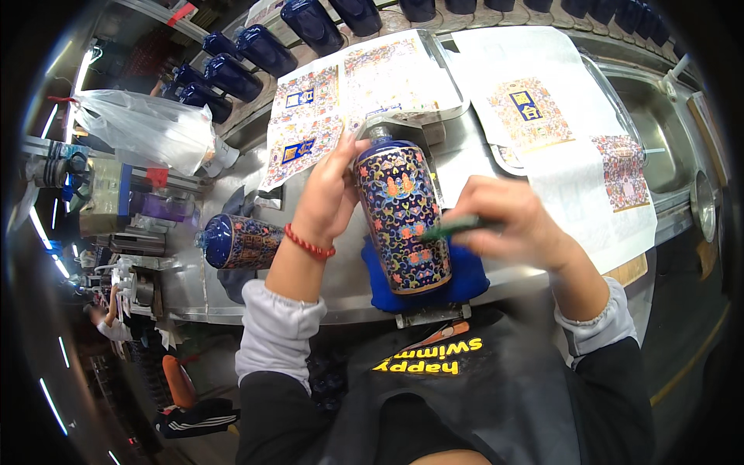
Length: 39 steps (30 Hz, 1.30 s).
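Note:
A dark blue bottle (403,221) covered in a colourful floral pattern lies tilted before me, its clear neck pointing away. Its near end rests on a bright blue cushion or cloth (470,279). My left hand (332,194) wraps the bottle's left side near the shoulder, steadying it. In my right hand (508,217), slightly blurred, is a flat green tool (453,227), perhaps a scraper; its edge meets the lower right part of the pattern. Another patterned blue bottle (244,242) lies on its side on dark cloth to the left.
White sheets with printed floral designs (480,66) cover racks or trays on the metal table (298,291). Plain blue bottles (310,27) line the back. A sink (659,116) is at the right. A plastic bag (147,128) hangs at the left; a person (115,327) is farther off.

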Each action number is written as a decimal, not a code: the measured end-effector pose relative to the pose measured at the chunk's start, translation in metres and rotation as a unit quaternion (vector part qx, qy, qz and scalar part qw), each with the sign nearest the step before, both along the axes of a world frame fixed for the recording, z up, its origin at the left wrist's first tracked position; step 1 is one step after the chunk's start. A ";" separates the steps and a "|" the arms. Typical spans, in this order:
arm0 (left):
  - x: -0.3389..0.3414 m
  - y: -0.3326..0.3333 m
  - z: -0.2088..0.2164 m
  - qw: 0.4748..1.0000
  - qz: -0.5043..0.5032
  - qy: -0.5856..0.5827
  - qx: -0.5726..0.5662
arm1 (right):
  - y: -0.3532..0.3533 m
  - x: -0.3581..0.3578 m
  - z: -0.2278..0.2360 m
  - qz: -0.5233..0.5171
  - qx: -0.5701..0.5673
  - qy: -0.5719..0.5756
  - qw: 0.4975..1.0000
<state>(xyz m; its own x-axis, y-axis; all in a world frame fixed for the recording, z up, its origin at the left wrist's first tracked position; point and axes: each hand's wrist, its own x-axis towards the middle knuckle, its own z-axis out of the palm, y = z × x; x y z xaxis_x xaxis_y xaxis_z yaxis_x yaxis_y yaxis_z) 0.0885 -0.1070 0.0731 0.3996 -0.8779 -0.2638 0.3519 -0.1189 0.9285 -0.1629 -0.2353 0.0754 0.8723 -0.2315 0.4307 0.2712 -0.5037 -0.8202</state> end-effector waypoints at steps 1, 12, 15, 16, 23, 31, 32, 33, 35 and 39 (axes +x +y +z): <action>0.004 -0.008 -0.001 0.999 -0.017 0.045 0.005 | 0.000 -0.002 0.000 -0.026 0.014 -0.026 0.999; 0.017 -0.008 0.005 0.990 -0.126 0.055 -0.025 | 0.012 0.003 -0.004 -0.135 0.115 -0.070 0.982; 0.013 0.002 0.015 0.991 -0.120 0.021 -0.048 | 0.022 0.019 0.004 -0.219 0.024 -0.121 0.968; 0.012 0.005 0.020 0.991 -0.119 0.009 -0.058 | 0.027 0.022 0.008 -0.230 -0.041 -0.142 0.962; -0.001 0.020 0.039 0.992 -0.052 -0.058 -0.101 | 0.042 0.013 0.027 -0.090 -0.017 -0.203 0.975; -0.014 0.035 0.049 0.989 -0.045 -0.067 -0.120 | 0.047 0.017 0.012 -0.208 -0.236 -0.173 0.933; -0.016 0.036 0.051 0.990 -0.043 -0.064 -0.120 | 0.048 0.016 0.012 -0.219 -0.257 -0.159 0.928; -0.019 0.036 0.052 0.990 -0.031 -0.076 -0.116 | 0.050 0.015 0.012 -0.202 -0.268 -0.140 0.932; -0.023 0.036 0.052 0.989 -0.007 -0.100 -0.106 | 0.052 0.015 0.012 -0.177 -0.282 -0.132 0.934; -0.025 0.036 0.053 0.989 -0.020 -0.101 -0.108 | 0.056 0.016 0.013 -0.172 -0.309 -0.099 0.930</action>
